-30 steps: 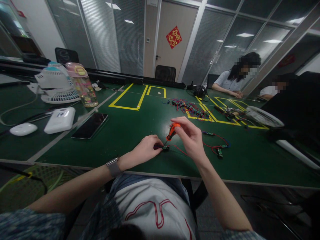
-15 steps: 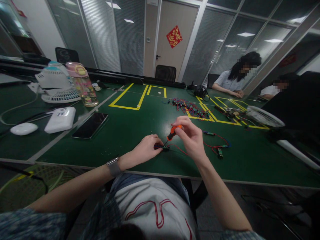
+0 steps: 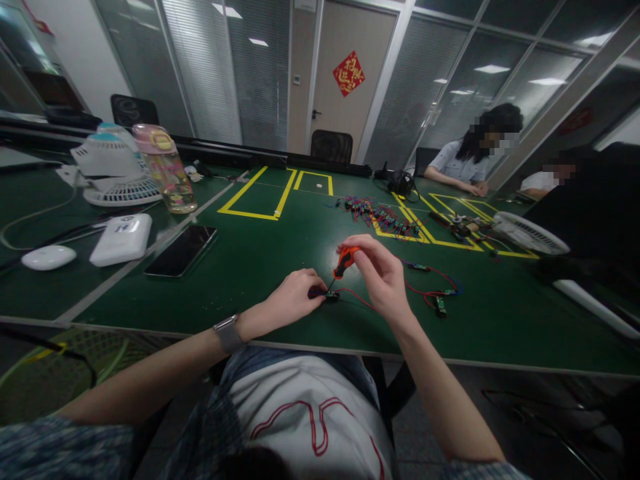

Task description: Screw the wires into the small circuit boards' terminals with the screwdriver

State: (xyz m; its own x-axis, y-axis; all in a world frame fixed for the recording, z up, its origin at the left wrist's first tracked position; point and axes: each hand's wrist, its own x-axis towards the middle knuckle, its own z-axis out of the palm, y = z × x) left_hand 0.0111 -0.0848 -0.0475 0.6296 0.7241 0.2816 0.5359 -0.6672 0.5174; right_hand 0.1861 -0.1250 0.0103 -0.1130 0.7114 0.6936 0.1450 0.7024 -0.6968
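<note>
My right hand [image 3: 381,272] grips an orange and black screwdriver [image 3: 344,262], its shaft slanting down to the left. The tip meets a small green circuit board [image 3: 332,295] lying on the table near its front edge. Pressed close around the left end of that board, my left hand [image 3: 299,295] pins it and dark wires against the tabletop. A red wire [image 3: 356,297] runs from the board to the right, passing beneath my right hand. Just where the tip touches is too small to make out.
To the right lie more wired boards [image 3: 440,306]. A pile of wired boards [image 3: 383,219] sits farther back by yellow tape. On the left are a phone [image 3: 181,251], a white power bank [image 3: 121,240], a bottle [image 3: 170,175] and a fan [image 3: 117,167]. People sit at the far right.
The screwdriver handle has turned and tilted slightly in my right hand, whose fingers have shifted a little. My left hand and the board stay in place.
</note>
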